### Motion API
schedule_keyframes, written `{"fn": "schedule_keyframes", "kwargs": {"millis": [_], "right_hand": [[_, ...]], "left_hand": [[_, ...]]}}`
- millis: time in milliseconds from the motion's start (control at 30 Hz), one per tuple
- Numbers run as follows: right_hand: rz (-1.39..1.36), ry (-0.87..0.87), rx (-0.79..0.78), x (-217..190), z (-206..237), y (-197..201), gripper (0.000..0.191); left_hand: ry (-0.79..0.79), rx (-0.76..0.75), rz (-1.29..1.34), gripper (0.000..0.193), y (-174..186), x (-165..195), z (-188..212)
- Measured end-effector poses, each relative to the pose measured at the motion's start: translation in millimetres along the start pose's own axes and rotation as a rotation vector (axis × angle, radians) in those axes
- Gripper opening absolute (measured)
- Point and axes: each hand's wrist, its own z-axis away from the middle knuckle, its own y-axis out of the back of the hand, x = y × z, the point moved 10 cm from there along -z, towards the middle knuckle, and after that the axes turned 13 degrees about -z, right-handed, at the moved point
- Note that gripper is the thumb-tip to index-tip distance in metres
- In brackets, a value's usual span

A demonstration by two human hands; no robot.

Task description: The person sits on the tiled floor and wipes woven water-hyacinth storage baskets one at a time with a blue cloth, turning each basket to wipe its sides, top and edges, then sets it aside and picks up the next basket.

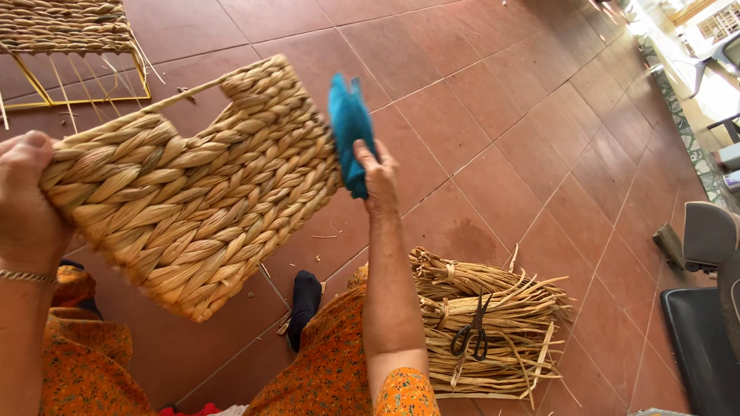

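My left hand [27, 200] grips the left end of a thick woven straw basket [193, 185], held up tilted above my lap. My right hand [378, 177] holds a teal cloth [348, 127] against the basket's right edge. The basket has a handle cut-out near its upper rim. My legs in orange patterned fabric and a dark-socked foot [304, 304] show below it.
A bundle of dried straw strands [493, 323] lies on the red tiled floor to my right, with black scissors [474, 335] on top. A half-woven basket on a yellow wire frame [69, 46] sits at the upper left. A dark chair [705, 308] stands at the right edge.
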Motion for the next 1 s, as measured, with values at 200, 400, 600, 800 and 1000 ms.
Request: {"fn": "schedule_keyframes", "kwargs": {"millis": [200,400,600,800,1000], "right_hand": [[-0.118,0.331,0.049,-82.0,26.4,20.5,0.032],[0.397,0.491,-0.022,-91.2,52.7,-27.8,0.035],[0.42,0.396,-0.34,-80.0,105.1,-119.0,0.045],[0.67,0.401,-0.667,-29.4,154.1,-162.8,0.044],[0.96,0.17,-0.508,88.7,48.0,-74.4,0.04]], "left_hand": [[-0.052,-0.146,-0.268,0.026,-37.3,-3.3,-28.5],[0.275,-0.192,-1.05,0.048,-29.0,-38.9,-32.2],[0.037,-0.242,-1.175,0.063,-34.6,-8.2,-35.0],[-0.032,-0.207,-0.867,0.054,-43.2,-3.7,-27.3],[-0.031,-0.108,-0.791,0.041,6.5,5.5,-14.5]]}}
